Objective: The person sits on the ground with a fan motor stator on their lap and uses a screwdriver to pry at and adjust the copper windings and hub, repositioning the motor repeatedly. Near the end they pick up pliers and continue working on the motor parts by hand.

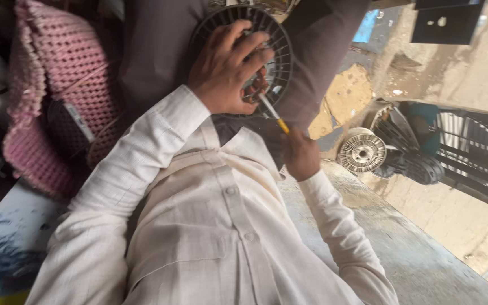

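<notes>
A black round ribbed disc (278,42) rests on my lap, against dark trousers. My left hand (224,68) lies spread over it, fingers curled into its middle. My right hand (300,153) is closed around the yellow handle of a thin screwdriver (271,110). The pale shaft points up-left to the disc's centre, just under my left fingers. Cream shirt sleeves cover both arms.
A pink woven cushion (52,85) sits at the left. On the ground to the right lie a pale round ribbed spool (362,152) and a black wire fan guard (470,152). A grey concrete slab (408,248) runs along the lower right. A black metal plate (447,22) is at the top right.
</notes>
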